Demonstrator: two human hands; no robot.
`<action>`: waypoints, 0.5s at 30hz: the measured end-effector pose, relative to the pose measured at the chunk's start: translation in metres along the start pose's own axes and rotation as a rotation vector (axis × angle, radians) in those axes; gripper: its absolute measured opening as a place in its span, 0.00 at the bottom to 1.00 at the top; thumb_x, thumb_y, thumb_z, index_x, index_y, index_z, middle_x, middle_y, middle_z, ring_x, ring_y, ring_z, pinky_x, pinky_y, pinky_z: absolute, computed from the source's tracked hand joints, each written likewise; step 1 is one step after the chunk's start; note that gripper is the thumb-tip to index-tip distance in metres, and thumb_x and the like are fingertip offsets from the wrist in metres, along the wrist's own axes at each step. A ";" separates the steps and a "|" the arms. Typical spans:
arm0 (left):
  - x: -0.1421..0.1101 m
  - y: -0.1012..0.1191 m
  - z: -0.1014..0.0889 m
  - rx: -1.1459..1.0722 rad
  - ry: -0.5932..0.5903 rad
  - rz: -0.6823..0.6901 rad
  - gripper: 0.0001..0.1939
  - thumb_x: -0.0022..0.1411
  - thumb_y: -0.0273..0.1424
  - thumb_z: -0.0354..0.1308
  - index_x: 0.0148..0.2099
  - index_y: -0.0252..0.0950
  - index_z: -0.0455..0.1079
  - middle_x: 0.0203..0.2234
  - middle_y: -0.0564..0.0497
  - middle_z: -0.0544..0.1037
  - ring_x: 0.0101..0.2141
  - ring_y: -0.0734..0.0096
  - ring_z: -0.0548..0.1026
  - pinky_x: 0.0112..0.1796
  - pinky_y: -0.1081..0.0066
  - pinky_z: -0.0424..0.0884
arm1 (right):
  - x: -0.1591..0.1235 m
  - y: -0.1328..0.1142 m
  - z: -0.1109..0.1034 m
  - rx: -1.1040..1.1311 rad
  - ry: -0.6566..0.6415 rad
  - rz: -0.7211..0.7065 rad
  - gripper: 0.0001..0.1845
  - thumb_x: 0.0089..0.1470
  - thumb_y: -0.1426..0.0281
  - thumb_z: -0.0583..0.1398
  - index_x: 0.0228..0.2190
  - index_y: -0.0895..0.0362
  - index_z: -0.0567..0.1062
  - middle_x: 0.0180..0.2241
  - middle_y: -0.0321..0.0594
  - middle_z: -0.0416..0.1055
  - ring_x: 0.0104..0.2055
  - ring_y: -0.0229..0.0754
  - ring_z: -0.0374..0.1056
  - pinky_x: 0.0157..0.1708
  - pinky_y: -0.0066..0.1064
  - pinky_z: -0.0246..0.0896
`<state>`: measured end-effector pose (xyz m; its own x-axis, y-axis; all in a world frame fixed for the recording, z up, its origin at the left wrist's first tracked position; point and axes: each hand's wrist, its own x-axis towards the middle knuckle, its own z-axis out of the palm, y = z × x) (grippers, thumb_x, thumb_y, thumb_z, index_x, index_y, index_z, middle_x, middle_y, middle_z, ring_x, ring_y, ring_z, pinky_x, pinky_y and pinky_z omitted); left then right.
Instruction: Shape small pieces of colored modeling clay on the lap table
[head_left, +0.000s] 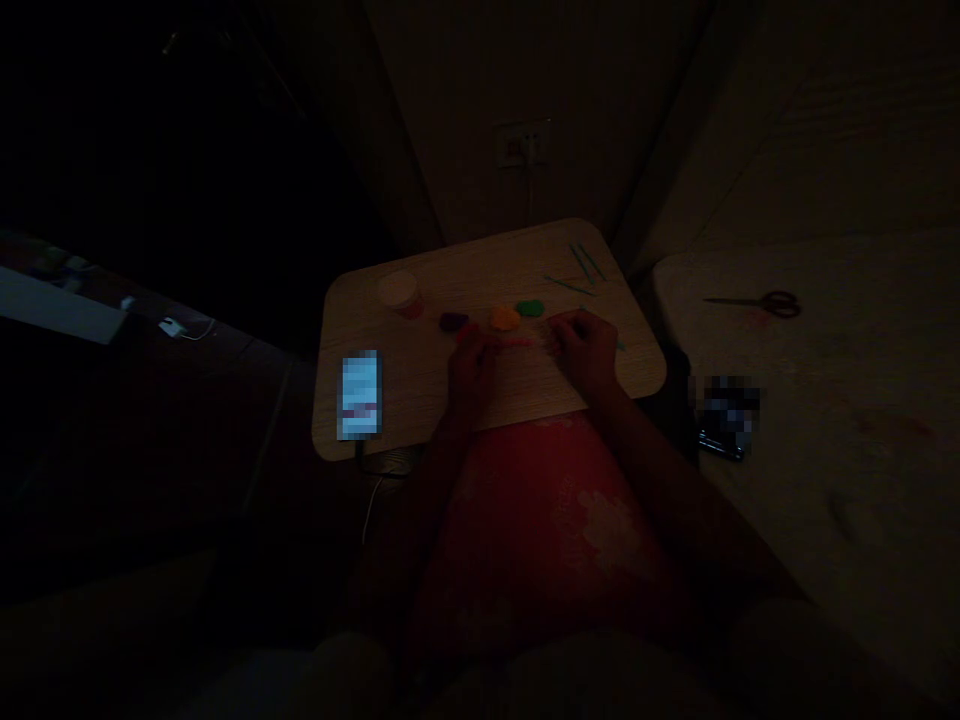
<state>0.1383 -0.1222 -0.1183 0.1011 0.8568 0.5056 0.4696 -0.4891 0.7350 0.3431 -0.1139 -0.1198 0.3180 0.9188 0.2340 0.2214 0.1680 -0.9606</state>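
A wooden-topped table point(420, 385) is standing near a wall socket point(512, 150) in a dim room. Darkness is blurring both hands — whether the left point(472, 372) or right point(587, 348) is pinching anything, I can't tell — while a thin pinkish-red strip point(516, 343) is lying between them.

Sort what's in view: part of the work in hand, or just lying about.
Likely part of the work: pink strip by the left hand, orange lump, green lump, dark purple lump, thin sticks, tub.

Probably just lying about: lit phone, scissors, dark device.
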 end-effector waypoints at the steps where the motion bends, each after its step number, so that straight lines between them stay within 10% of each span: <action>1: 0.000 0.000 0.000 0.002 0.000 -0.002 0.13 0.74 0.36 0.51 0.39 0.40 0.75 0.36 0.49 0.81 0.43 0.62 0.78 0.54 0.58 0.73 | 0.000 -0.002 0.000 -0.022 0.014 -0.004 0.11 0.55 0.61 0.64 0.26 0.56 0.78 0.22 0.35 0.71 0.25 0.39 0.64 0.28 0.32 0.59; 15: 0.000 0.004 -0.001 -0.018 0.008 0.025 0.13 0.74 0.35 0.52 0.39 0.39 0.75 0.36 0.50 0.81 0.44 0.63 0.78 0.55 0.59 0.71 | 0.003 0.002 -0.001 -0.068 0.049 -0.111 0.22 0.64 0.50 0.57 0.25 0.52 0.65 0.23 0.33 0.62 0.28 0.40 0.60 0.31 0.33 0.57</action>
<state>0.1396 -0.1241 -0.1152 0.1051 0.8430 0.5276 0.4515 -0.5131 0.7300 0.3459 -0.1115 -0.1211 0.3322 0.8770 0.3472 0.3190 0.2419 -0.9164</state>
